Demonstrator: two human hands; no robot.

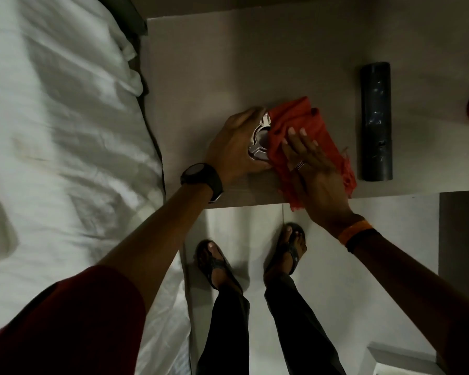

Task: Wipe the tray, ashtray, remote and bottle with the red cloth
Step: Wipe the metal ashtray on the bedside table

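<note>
My left hand (233,143) grips the ashtray (259,142) at the desk's (214,63) near edge. My right hand (314,169) presses flat on the cloth (298,120) against it. The remote (375,121) lies just right, long axis running away from me.

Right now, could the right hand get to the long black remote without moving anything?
Probably yes: the right hand rests on the red cloth, and bare table lies between it and the remote.
</note>
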